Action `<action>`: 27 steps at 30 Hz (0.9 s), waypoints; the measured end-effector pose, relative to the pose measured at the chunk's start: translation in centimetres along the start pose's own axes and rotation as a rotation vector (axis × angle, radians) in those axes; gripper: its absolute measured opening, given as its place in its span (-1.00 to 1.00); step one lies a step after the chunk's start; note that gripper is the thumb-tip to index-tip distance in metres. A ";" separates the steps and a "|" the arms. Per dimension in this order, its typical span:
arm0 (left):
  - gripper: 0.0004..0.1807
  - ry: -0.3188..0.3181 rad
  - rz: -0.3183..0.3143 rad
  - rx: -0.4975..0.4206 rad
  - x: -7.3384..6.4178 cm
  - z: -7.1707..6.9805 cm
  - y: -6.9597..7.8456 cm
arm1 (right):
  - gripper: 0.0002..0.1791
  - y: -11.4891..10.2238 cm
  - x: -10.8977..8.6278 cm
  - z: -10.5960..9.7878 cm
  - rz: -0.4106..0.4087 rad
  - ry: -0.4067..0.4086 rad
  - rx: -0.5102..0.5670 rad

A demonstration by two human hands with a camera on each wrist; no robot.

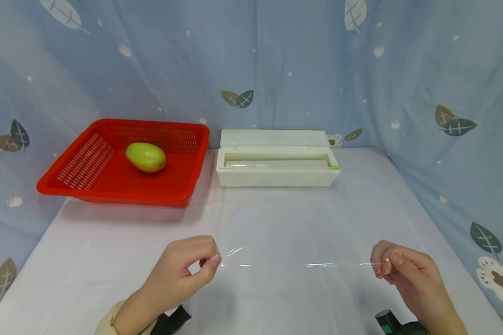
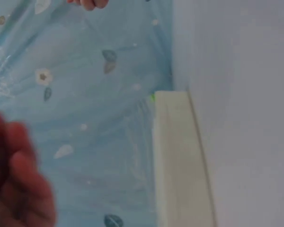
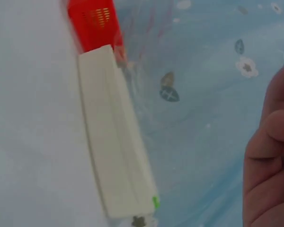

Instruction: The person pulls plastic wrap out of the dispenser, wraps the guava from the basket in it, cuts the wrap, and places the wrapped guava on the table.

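Note:
A sheet of clear cling film [image 1: 322,265] is stretched between my two hands above the white table; its edge shows mainly as bright glints in the head view. My left hand [image 1: 184,267] pinches the left end between thumb and curled fingers. At the right end, my right hand [image 1: 415,274] grips the film with thumb against fingers. Behind them stands a white cling film dispenser [image 1: 276,179] with its lid raised and a roll inside. Both wrist views show the curled fingers at the edge, the left hand [image 2: 23,184] blurred and the right hand [image 3: 272,165] cut off.
At the back left sits a red plastic basket [image 1: 151,122] holding a yellow-green oval fruit [image 1: 146,157]. A blue patterned curtain [image 1: 293,60] hangs behind and beside the white table [image 1: 121,242]. A green tab [image 1: 334,167] marks the dispenser's right end.

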State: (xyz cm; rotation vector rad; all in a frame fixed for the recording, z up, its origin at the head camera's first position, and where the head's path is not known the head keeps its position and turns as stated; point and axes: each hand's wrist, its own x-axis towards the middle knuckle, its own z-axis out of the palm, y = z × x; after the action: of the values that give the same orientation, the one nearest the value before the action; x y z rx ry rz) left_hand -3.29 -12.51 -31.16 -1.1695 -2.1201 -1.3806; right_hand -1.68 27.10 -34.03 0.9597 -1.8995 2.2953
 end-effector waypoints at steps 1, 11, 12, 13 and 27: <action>-0.69 -0.051 -0.052 0.022 -0.7 0.1 -0.3 | -0.56 0.2 -0.4 0.0 0.024 -0.010 -0.016; -0.80 -0.542 -0.508 0.243 -4.3 0.5 -2.0 | -0.70 2.4 -3.5 0.2 0.445 -0.031 -0.361; -0.80 -0.575 -0.518 0.258 -4.5 0.6 -2.2 | -0.71 2.6 -3.8 0.3 0.488 -0.028 -0.382; -0.80 -0.599 -0.525 0.272 -4.7 0.8 -2.4 | -0.70 2.8 -3.9 0.4 0.523 -0.032 -0.388; -0.77 -0.645 -0.609 0.319 -6.5 2.5 -4.1 | -0.62 4.6 -5.3 0.5 0.914 -0.045 -0.366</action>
State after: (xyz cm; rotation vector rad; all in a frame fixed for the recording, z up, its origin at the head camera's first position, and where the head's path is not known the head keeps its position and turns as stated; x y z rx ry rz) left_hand -2.32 -13.99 -39.09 -0.9531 -3.2093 -0.8481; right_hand 1.09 27.40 -40.52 0.0724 -3.0723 2.0607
